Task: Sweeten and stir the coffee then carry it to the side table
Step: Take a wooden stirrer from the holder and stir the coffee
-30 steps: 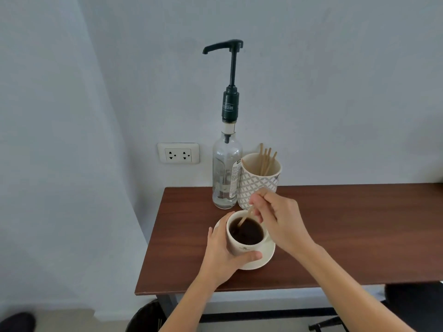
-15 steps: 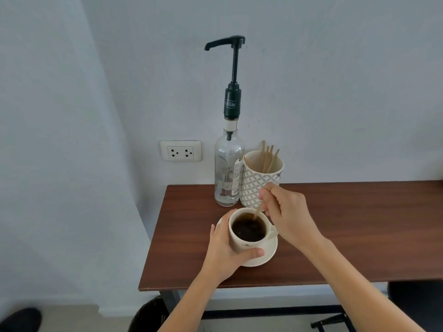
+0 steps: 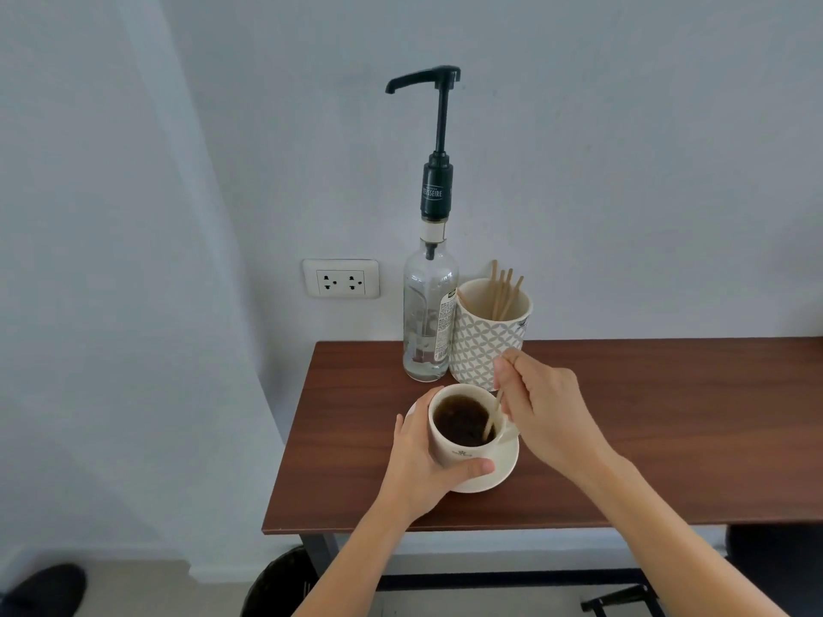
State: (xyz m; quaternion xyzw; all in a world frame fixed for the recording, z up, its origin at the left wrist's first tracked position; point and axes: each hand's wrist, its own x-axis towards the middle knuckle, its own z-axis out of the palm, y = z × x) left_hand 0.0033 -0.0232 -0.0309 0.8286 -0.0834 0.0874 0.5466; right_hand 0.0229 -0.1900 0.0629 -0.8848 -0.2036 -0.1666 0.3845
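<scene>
A cream cup of dark coffee stands on a matching saucer near the left end of a brown wooden table. My left hand wraps around the cup's left and front side. My right hand pinches a thin wooden stir stick whose lower end dips into the coffee at the cup's right side. Just behind the cup stands a clear glass syrup bottle with a tall black pump.
A patterned white mug holding several spare wooden sticks stands beside the bottle against the wall. A wall socket sits left of the bottle. A dark bin is on the floor under the table's left end.
The stick has swung from the cup's left-back side across to its right side as my right hand moved right. My left hand stays on the cup.
</scene>
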